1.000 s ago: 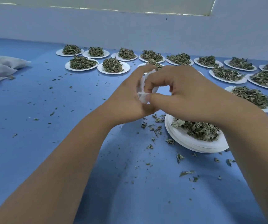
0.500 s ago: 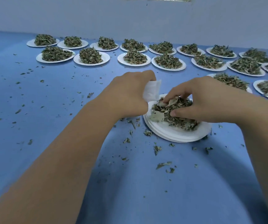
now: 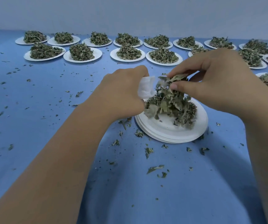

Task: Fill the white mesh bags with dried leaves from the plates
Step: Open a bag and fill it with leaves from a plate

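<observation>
White, weave too blurred to read: mesh bag [image 3: 146, 88]. Dull grey-green, some pieces paler: dried leaves [image 3: 170, 102]. Plain white: stacked plates [image 3: 167, 132]. Mid blue, speckled green with leaf crumbs [image 3: 155, 168]: table cover [image 3: 49, 97]. Pale grey-blue: wall [image 3: 130, 12].

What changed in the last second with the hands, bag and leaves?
The right hand left the white mesh bag, dropped onto the near stack of plates, pinched a clump of dried leaves and has lifted it toward the bag. The left hand kept holding the bag beside the stack. The stack and the filled plates behind stayed put.
</observation>
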The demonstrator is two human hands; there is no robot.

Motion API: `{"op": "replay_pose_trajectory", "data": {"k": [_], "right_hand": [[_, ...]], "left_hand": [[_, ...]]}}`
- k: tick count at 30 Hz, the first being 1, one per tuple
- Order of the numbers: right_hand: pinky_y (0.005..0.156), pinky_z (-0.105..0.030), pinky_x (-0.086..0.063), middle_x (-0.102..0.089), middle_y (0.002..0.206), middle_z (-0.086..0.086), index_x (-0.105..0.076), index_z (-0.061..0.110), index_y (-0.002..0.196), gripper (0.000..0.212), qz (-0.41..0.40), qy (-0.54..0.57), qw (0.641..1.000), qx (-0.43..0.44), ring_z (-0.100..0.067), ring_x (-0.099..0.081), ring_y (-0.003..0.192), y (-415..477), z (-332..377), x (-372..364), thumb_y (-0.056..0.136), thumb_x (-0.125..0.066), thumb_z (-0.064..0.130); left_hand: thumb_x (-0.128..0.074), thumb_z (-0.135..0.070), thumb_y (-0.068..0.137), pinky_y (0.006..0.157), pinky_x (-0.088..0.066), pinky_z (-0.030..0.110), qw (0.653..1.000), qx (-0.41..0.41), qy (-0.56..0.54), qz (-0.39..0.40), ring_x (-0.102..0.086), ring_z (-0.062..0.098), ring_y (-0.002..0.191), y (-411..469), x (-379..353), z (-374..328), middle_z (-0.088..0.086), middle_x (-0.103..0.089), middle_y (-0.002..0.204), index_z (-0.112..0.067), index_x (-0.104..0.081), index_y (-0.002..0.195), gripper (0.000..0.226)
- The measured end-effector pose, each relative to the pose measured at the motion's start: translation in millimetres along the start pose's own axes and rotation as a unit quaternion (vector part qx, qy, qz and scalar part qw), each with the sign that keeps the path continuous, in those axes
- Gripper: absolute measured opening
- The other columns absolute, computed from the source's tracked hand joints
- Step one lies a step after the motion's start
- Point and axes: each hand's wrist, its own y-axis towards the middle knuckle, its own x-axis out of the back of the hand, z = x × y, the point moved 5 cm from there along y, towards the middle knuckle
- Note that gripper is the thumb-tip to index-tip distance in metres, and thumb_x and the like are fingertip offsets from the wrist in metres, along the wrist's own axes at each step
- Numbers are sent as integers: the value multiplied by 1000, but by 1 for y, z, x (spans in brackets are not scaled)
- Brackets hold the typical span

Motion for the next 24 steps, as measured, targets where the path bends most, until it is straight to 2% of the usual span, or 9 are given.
{"op": "replay_pose_trajectory", "data": {"k": [3, 5, 8, 12, 15, 18, 21, 24], "right_hand": [[69, 8, -37, -65, 86, 32, -76, 38, 99, 21, 27, -21, 999, -2, 22, -59, 76, -3, 0, -3, 81, -82, 29], [69, 6, -40, -67, 84, 31, -76, 39, 95, 20, 41, -8, 999, -4, 21, -61, 75, -5, 2, -5, 81, -83, 26], [71, -4, -49, -69, 82, 29, -76, 40, 89, 17, -18, 16, 1000, -12, 10, -66, 76, -6, 5, 2, 81, -82, 25], [73, -9, -53, -69, 81, 28, -76, 37, 93, 16, -137, 74, 987, -29, 10, -68, 74, -7, 12, 0, 81, -81, 27], [73, -15, -55, -69, 81, 27, -76, 34, 93, 14, -207, 114, 971, -33, 6, -69, 77, -9, 21, -12, 82, -79, 27], [74, -17, -57, -70, 82, 25, -76, 32, 94, 15, -232, 157, 959, -43, 5, -69, 81, -10, 24, -21, 82, -79, 24], [76, -16, -56, -69, 88, 24, -75, 30, 97, 18, -228, 160, 960, -31, 3, -69, 85, -13, 29, -27, 82, -78, 20], [77, -14, -55, -70, 94, 16, -76, 25, 101, 19, -255, 140, 957, -4, 0, -69, 87, -15, 30, -22, 84, -76, 17]], "left_hand": [[-63, -18, 75, 52, -28, 29, 1000, 7, -17, 3, -40, 17, 58, 0, -4, 4, -5, -44, 74, -28, -42, 96, 31], [-62, -20, 75, 53, -31, 29, 999, 12, -32, 6, -41, 17, 61, 0, -5, 5, -5, -45, 76, -29, -41, 94, 30], [-58, -25, 73, 52, -29, 28, 999, 16, -36, -10, -42, 14, 61, -1, -1, 3, -7, -44, 76, -30, -42, 94, 28], [-52, -31, 68, 53, -30, 29, 999, 22, -31, -20, -46, 16, 63, -2, 1, -3, -6, -47, 76, -30, -41, 93, 28], [-48, -34, 63, 51, -26, 28, 997, 35, -33, -53, -44, 15, 61, -1, 2, -5, -5, -45, 72, -31, -37, 83, 23], [-47, -35, 64, 50, -26, 28, 995, 43, -45, -82, -42, 15, 57, 0, 1, -4, -4, -43, 67, -30, -34, 78, 20], [-44, -36, 66, 50, -23, 28, 996, 42, -11, -75, -35, 14, 53, 1, -3, -3, -5, -40, 65, -28, -29, 73, 19], [-53, -39, 67, 50, -26, 28, 995, 71, -31, -56, -44, 13, 60, -1, -3, 3, -7, -47, 71, -30, -34, 79, 24]]}}
